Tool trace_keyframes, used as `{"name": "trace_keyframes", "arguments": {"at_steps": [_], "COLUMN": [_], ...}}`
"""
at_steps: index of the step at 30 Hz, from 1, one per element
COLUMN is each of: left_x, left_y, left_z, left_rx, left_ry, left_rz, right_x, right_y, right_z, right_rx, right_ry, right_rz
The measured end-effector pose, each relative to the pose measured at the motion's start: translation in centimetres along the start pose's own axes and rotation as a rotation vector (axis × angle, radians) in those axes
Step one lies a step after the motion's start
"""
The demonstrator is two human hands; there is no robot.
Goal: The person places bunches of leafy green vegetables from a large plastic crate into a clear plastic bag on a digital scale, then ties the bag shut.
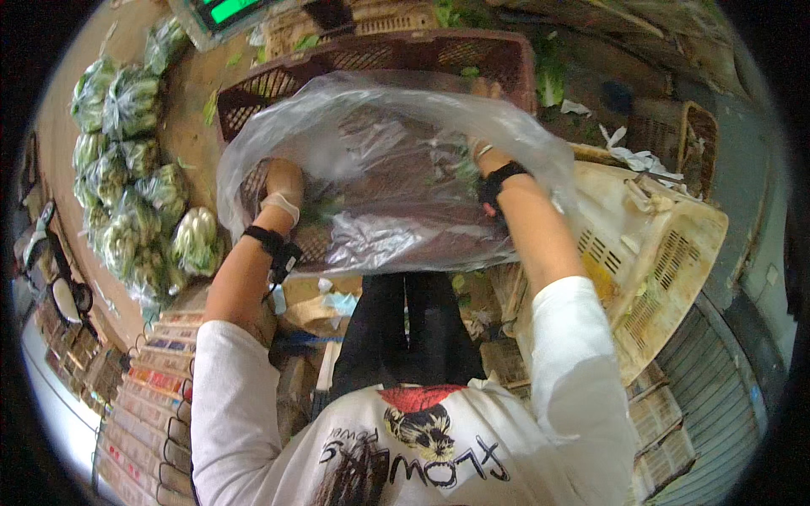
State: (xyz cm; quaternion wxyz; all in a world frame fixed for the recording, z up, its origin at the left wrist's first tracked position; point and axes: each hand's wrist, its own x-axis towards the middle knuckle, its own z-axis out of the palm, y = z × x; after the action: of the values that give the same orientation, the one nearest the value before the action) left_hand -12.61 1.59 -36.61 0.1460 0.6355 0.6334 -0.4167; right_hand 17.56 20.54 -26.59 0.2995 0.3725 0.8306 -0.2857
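A large clear plastic bag (380, 228) lines a maroon plastic crate (447, 46) in front of me, with its loose top bunched up around my arms. My left hand (278, 181) is down inside the bag at the crate's left side, its fingers bent out of sight. My right hand (485, 122) reaches to the far right of the bag, against the crate; its fingers show only dimly through the plastic, and I cannot make out their grip.
Several bagged bunches of leafy greens (126, 101) lie on the left. A cream plastic crate (666, 278) sits at the right, near white scraps (633, 156). A green-lit screen (228, 10) is at the top. Slatted crates (152, 379) stand at the lower left.
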Motion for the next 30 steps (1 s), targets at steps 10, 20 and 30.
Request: {"name": "trace_keyframes", "arguments": {"at_steps": [10,20,30], "left_x": [-7.8,2.8,-22.0], "left_y": [-7.8,-3.6,7.1], "left_z": [-18.1,-22.4,-40.6], "left_rx": [-1.579,-1.460,-1.517], "left_ry": [-0.383,0.439,0.142], "left_rz": [0.772,0.352,0.736], "right_x": [-3.8,-9.9,-40.6], "right_y": [-4.7,-3.4,11.8], "right_z": [-2.2,-4.4,3.9], "right_rx": [0.341,2.050,1.794], "right_ry": [-0.130,-0.060,0.686], "right_rz": [-0.443,-0.327,-0.142]}}
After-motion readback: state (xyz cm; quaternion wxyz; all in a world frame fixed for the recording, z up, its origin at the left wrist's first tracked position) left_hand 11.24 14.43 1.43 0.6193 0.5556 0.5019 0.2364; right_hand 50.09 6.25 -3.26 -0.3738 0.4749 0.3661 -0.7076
